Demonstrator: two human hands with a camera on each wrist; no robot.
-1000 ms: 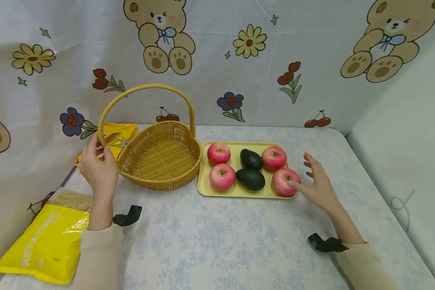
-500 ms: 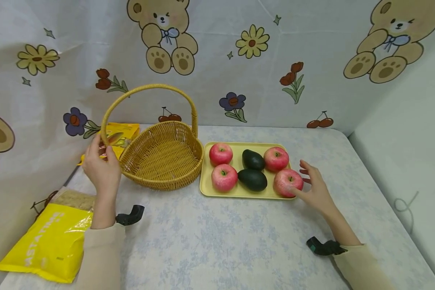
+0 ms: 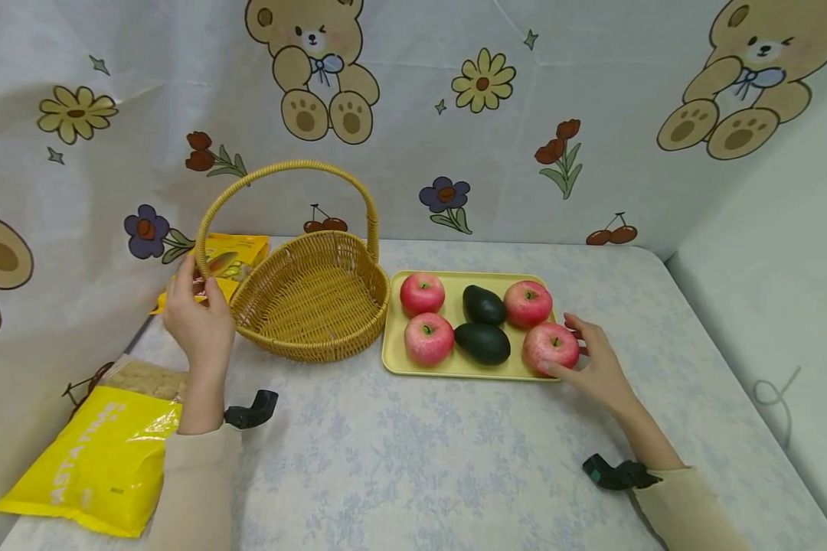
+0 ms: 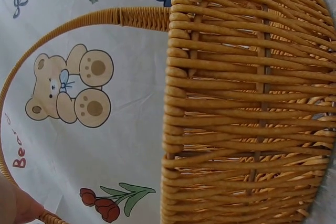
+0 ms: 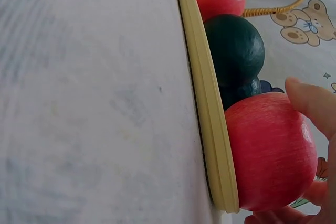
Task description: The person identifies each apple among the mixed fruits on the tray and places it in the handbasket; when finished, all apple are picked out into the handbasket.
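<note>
My left hand holds the left side of the handle of a yellow wicker basket, and nothing lies in the basket. In the left wrist view the woven basket wall fills the right half, with part of the hand on the handle at the lower left corner. My right hand grips the front right apple on a yellow tray, thumb on its near side and fingers behind. The right wrist view shows that red apple at the tray's rim, between thumb and fingers.
Also on the tray are three more apples, one of them the back right apple, and two dark green avocados. A yellow PASTATIME bag lies at the left; a smaller yellow packet is behind the basket. A bear-print cloth hangs behind.
My right hand has come down and leftward onto the front right apple, its fingers closing round it. My left hand stays on the basket handle; the whole head view has shifted slightly.
</note>
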